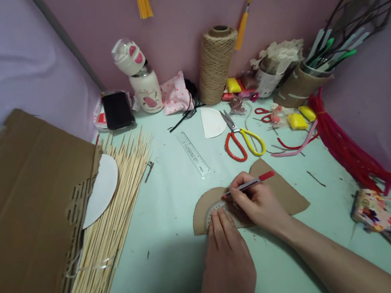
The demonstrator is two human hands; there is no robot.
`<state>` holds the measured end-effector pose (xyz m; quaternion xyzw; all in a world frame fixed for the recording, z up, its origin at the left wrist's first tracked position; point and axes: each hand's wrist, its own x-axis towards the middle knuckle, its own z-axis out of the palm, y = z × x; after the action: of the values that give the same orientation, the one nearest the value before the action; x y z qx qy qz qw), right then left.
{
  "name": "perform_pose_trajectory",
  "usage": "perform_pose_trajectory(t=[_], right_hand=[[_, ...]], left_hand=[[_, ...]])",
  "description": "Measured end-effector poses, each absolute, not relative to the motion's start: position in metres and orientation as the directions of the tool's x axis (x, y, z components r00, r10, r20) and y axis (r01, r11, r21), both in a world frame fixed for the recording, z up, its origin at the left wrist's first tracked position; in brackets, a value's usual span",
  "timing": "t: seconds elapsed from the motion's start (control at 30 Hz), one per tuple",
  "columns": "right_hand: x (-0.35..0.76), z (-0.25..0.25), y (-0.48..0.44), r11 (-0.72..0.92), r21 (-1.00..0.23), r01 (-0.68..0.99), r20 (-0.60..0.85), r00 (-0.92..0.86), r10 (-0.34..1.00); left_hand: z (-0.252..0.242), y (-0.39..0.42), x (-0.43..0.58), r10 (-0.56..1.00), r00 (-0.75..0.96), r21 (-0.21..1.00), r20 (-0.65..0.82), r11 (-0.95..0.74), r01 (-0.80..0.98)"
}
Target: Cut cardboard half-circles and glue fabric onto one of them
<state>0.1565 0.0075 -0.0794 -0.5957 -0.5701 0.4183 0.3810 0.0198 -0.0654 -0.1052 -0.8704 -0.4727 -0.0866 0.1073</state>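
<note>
My right hand [259,203] is closed around a red-capped pen [250,184], whose tip rests at the curved edge of a small clear protractor [215,208]. The protractor lies on a brown cardboard cut-out [286,191] with a rounded left end, flat on the pale green table. My left hand [228,254] lies flat with fingers stretched, pressing the protractor down from the near side.
A bundle of bamboo skewers [112,227] and a big cardboard sheet [21,211] with a white disc [102,187] fill the left. Behind are a clear ruler [192,153], red-and-yellow scissors [240,139], a twine spool [216,65], a jar [144,88], red pipe cleaners [351,152].
</note>
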Motion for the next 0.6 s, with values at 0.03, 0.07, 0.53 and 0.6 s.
perform_pose_trajectory(t=[0.03,0.07,0.53,0.6], right_hand=[[0.1569,-0.0804,0.0075,-0.052,-0.927,0.372,-0.06,-0.009,0.998],[0.1573,-0.0813,0.0073,-0.047,-0.923,0.382,-0.058,-0.019,0.998],[0.1573,-0.0802,0.0078,-0.072,-0.92,0.386,-0.076,0.005,0.997],[0.1565,-0.0798,0.0075,-0.076,-0.934,0.35,-0.077,0.011,0.997]], left_hand=[[-0.1042,-0.065,0.0194,0.798,0.543,-0.104,0.262,-0.536,0.838],[-0.1032,-0.0648,0.0193,0.796,0.542,-0.1,0.27,-0.537,0.838],[-0.1019,-0.0608,0.0216,0.785,0.562,-0.177,0.26,-0.533,0.827],[-0.1023,-0.0595,0.0207,0.769,0.581,-0.203,0.269,-0.544,0.814]])
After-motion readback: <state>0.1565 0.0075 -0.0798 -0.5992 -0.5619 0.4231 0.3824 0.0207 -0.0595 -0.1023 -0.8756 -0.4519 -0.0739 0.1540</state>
